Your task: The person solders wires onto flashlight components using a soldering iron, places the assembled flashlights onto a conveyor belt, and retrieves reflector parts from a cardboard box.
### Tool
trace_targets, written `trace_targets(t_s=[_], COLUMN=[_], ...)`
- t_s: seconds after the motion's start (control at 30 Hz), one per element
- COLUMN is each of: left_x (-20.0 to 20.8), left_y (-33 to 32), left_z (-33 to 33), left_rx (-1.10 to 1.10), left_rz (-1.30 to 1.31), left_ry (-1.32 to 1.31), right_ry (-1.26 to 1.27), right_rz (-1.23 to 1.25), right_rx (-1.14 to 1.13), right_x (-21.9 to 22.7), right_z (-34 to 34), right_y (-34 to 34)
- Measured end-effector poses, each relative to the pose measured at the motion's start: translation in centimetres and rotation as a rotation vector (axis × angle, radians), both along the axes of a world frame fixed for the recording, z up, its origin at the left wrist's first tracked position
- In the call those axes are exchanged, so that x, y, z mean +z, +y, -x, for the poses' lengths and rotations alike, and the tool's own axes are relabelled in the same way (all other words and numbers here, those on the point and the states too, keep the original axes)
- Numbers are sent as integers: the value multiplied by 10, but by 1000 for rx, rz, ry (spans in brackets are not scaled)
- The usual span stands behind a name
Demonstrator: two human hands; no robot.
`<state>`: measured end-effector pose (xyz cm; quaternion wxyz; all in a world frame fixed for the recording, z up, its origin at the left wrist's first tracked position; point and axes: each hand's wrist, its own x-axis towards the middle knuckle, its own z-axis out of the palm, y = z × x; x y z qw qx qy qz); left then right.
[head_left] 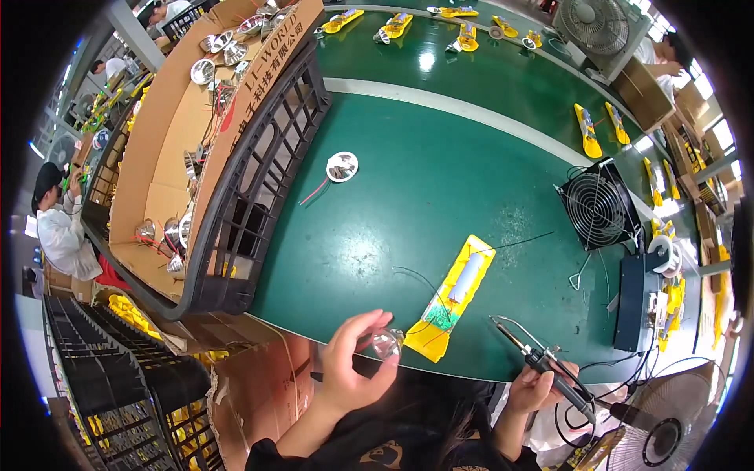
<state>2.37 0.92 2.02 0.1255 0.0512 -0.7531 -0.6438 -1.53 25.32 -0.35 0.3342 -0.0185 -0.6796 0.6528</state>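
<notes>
My left hand (349, 369) is closed, thumb and fingers pinching a small shiny reflector cup (387, 343) above the table's front edge. Just right of it lies a yellow flashlight housing (432, 345), holding a bluish cylindrical battery (468, 276) and a green circuit board (441, 316). Thin dark wires stick out from the housing, and a red one shows near its lower end. In my right hand (532, 390) is a soldering iron (542, 359) with a thin curved metal tube alongside, its tip pointing up-left, apart from the housing. Another reflector (342, 166) with a red wire rests farther back.
At left, a black crate (263, 177) holds a cardboard box (169, 188) of wired reflectors. A small black fan (594, 206), a dark box-shaped unit (638, 302) and a wire spool (666, 256) stand right. Yellow housings (395, 26) line the green belt behind; a larger fan (667, 439) is lower right.
</notes>
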Motion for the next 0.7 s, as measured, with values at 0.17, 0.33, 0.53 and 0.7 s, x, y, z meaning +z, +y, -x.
trace_targets(t_s=[0.17,0.33,0.53,0.7], left_x=[2,4,4,0], left_y=[-13,-10,8,15], left_z=[2,7,17,23], left_rx=[-2,132,240,162], left_rz=[-75,-169,-405,-122], left_ry=[16,-109,-14,105], right_ry=[28,23,141,163], right_rz=[-42,1,142,90], right_rx=[-61,10,129,73], right_x=[-6,-6,-8,-7], right_z=[0,-1,3,5], right_y=[6,6,7,5])
